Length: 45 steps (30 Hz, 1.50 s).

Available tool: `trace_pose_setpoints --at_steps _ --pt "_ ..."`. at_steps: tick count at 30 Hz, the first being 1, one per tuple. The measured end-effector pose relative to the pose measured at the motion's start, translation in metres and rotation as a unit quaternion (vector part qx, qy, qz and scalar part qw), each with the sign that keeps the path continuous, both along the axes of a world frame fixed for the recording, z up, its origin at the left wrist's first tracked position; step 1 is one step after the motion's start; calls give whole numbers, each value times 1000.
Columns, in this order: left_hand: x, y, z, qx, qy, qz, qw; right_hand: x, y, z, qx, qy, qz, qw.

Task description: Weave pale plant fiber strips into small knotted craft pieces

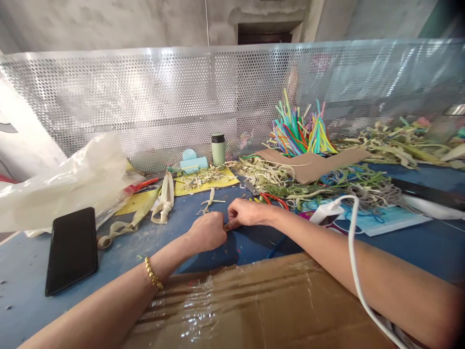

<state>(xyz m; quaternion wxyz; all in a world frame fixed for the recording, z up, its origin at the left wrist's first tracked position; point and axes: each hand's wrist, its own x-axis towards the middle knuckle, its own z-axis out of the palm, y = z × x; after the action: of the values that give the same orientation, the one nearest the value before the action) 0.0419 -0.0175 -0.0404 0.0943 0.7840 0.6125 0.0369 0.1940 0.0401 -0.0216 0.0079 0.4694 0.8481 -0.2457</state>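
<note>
My left hand [208,231] is closed in a fist-like pinch over the blue table, with a gold bead bracelet [153,273] on its wrist. Fingertip to fingertip with it, my right hand [246,213] is closed too, thumb against the fingers. Whatever they pinch between them is hidden. Just beyond the hands lies a small knotted piece of pale dried husk [209,199]. Left of it is a larger husk figure [166,198] with a knotted lower end. Red-handled scissors [274,199] rest behind my right hand.
A cardboard box [232,305] fills the near side. At left are a black phone [71,251] and a plastic bag [90,169]. Behind stand a green bottle [218,150] and colourful pipe cleaners [300,128]. A white cable [352,247] crosses my right forearm, near a blue mask [388,218].
</note>
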Motion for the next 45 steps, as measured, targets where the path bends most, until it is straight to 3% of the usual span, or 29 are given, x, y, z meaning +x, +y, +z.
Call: trace_pose_setpoints --at_steps 5,9,12,16,19,22,25,29,31,36,45 --pt "-1 -7 1 10 6 -5 1000 -6 -1 5 11 -36 15 999" --pt "-5 -15 -3 88 -15 1 996 -11 -5 9 -21 -50 1 999" --pt "-4 -22 -3 137 9 -53 989 -13 -6 11 -30 -44 -23 998" --pt "1 -29 3 122 96 -137 978 -11 -5 8 -49 -24 -20 998" --pt "2 -32 6 102 115 -122 981 -7 -5 5 -43 -18 -15 999" --pt "0 -31 7 96 102 -82 987 -3 -8 1 12 -8 -8 1000" --pt "0 -29 5 95 107 -91 985 3 -15 -2 112 20 7 993" --pt "1 -27 1 106 107 -105 983 14 -27 -3 285 90 76 951" --pt "1 -27 0 114 102 -107 983 18 -32 -4 332 71 131 931" --pt "4 -27 2 109 107 -110 982 18 -35 -15 394 -44 245 885" --pt "1 -26 -5 132 91 -101 982 11 -29 -21 424 -46 320 846"
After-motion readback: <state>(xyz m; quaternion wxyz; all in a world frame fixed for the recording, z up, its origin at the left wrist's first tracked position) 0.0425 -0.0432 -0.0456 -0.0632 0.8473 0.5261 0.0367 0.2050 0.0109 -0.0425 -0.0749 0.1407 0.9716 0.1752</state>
